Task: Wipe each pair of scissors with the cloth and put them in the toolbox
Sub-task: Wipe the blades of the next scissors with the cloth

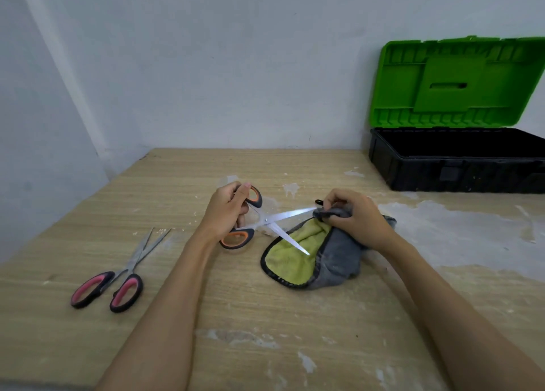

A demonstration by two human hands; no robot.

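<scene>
The person's left hand [227, 210] is closed around the handles of the orange-handled scissors [259, 221], holding them just above the table [182, 272] with the 2 blades spread wide apart. The right hand [354, 216] is bunched shut on the cloth [298, 255], a grey one with a yellow-green face, and pinches a fold of it around the tip of the upper blade; the lower blade points down over the yellow-green part, and whether it touches the fabric cannot be told. This reads as the wiping of 1 blade, with the other yet to be done. A second pair, the pink-handled scissors [115, 278], lies flat on the table to the left, well apart from the hands and apparently unwiped. The toolbox [457, 160] stands open at the far right with its green lid up (its black tray shows nothing inside from this angle). The main risk is the open blades: if the left hand squeezes the handles while the right fingers sit at the tip, the edges could close on fabric or a finger. A loose pinch might also skip part of the blade, and the exposed lower point could snag the cloth.
</scene>
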